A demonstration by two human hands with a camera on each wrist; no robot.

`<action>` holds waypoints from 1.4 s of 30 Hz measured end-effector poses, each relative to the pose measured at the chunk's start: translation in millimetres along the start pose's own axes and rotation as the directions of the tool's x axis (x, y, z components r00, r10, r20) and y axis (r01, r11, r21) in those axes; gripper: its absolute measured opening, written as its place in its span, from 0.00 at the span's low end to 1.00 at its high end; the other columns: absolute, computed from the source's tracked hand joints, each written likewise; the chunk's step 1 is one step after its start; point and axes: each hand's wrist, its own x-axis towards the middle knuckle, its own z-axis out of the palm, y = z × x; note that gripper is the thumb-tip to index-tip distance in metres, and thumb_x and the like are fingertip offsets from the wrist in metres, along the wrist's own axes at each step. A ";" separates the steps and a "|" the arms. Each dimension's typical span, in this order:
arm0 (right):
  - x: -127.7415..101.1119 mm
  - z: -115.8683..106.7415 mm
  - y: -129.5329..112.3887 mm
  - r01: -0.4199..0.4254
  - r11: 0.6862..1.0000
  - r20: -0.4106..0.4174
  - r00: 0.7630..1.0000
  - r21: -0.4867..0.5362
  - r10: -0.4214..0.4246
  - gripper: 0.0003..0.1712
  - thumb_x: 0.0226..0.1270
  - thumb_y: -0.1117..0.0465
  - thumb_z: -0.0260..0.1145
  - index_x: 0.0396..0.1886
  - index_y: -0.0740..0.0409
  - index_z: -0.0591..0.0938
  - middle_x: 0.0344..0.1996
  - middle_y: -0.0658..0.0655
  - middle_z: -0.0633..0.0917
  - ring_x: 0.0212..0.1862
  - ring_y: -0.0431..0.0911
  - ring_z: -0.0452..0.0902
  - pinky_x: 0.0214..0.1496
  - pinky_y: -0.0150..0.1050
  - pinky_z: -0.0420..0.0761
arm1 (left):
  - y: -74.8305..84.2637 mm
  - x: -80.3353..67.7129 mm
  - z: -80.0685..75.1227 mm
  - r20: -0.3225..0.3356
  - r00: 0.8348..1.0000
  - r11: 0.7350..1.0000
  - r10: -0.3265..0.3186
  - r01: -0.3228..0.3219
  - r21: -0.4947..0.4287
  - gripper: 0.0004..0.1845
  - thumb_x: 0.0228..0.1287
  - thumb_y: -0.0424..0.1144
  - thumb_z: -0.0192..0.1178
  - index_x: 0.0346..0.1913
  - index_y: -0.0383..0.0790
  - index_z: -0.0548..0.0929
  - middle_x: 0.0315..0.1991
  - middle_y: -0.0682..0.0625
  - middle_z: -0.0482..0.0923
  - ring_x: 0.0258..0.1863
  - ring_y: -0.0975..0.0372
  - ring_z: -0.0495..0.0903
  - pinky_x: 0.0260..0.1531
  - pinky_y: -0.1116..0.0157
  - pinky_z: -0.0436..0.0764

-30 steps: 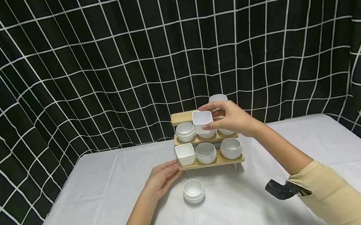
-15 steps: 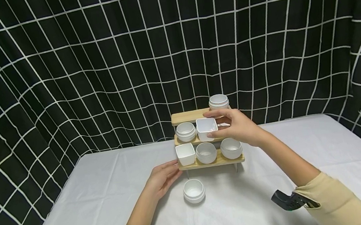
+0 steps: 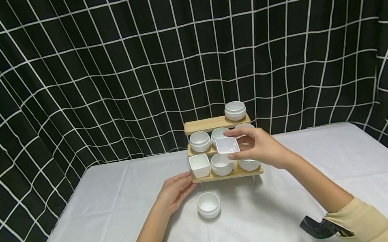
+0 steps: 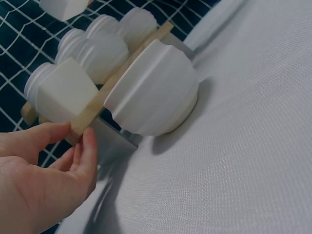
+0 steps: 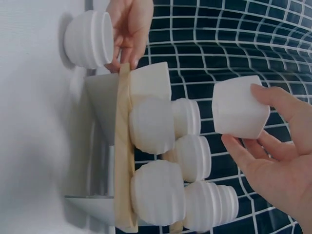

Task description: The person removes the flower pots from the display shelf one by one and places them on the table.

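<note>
My right hand (image 3: 261, 147) holds a white square bowl (image 3: 227, 145) between thumb and fingers, in the air in front of the tiered wooden stand (image 3: 203, 126). In the right wrist view this square bowl (image 5: 239, 107) hangs apart from the bowls on the stand. My left hand (image 3: 175, 193) pinches the left end of the lowest board (image 4: 90, 114) between thumb and fingers. Right by it on that board stands another square bowl (image 3: 199, 166). Beside that are two round bowls, one (image 3: 221, 165) in the middle and one (image 3: 249, 165) at the right, partly hidden behind my right hand.
On the middle board stand round ridged bowls, the left one (image 3: 199, 141) in plain view. A single ridged bowl (image 3: 235, 110) is at the top board's right end. Another round bowl (image 3: 209, 205) stands on the white tablecloth (image 3: 119, 225) in front. A black gridded curtain (image 3: 135, 63) hangs behind.
My right hand has brought the square bowl down and toward me, from over the middle board to in front of the lower one. My left hand has stayed at the stand.
</note>
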 end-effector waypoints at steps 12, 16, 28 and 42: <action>-19.5 3.6 14.6 -0.028 0.997 0.032 0.999 0.073 0.025 0.35 0.61 0.72 0.77 0.68 0.74 0.76 0.61 0.71 0.81 0.53 0.39 0.84 0.50 0.28 0.90 | 1.8 -1.3 0.9 -0.003 1.000 1.000 0.003 -0.003 -0.002 0.22 0.78 0.24 0.54 0.69 0.15 0.70 0.67 0.24 0.74 0.56 0.55 0.85 0.65 0.62 0.85; -24.6 6.5 19.2 -0.021 0.996 0.040 0.999 0.082 0.018 0.34 0.61 0.72 0.77 0.66 0.76 0.76 0.60 0.71 0.82 0.52 0.39 0.84 0.51 0.30 0.91 | 1.8 -1.1 1.3 -0.007 1.000 1.000 0.004 -0.004 -0.004 0.22 0.78 0.23 0.54 0.69 0.15 0.70 0.66 0.24 0.74 0.54 0.56 0.86 0.64 0.62 0.86; -36.0 12.9 35.9 -0.045 0.993 0.074 0.997 0.107 0.037 0.34 0.62 0.73 0.76 0.67 0.77 0.74 0.61 0.74 0.79 0.53 0.43 0.85 0.51 0.30 0.90 | 1.6 0.4 2.1 -0.020 1.000 1.000 -0.010 0.010 -0.007 0.22 0.77 0.22 0.53 0.69 0.16 0.71 0.66 0.23 0.74 0.59 0.50 0.84 0.66 0.60 0.85; -40.8 21.5 42.5 -0.040 0.997 0.093 0.995 0.067 0.034 0.33 0.62 0.72 0.77 0.65 0.78 0.76 0.59 0.73 0.82 0.55 0.50 0.87 0.54 0.32 0.91 | 0.9 -0.4 3.1 -0.030 0.999 1.000 -0.017 0.017 -0.018 0.23 0.77 0.22 0.54 0.70 0.17 0.70 0.66 0.23 0.74 0.62 0.48 0.83 0.65 0.61 0.86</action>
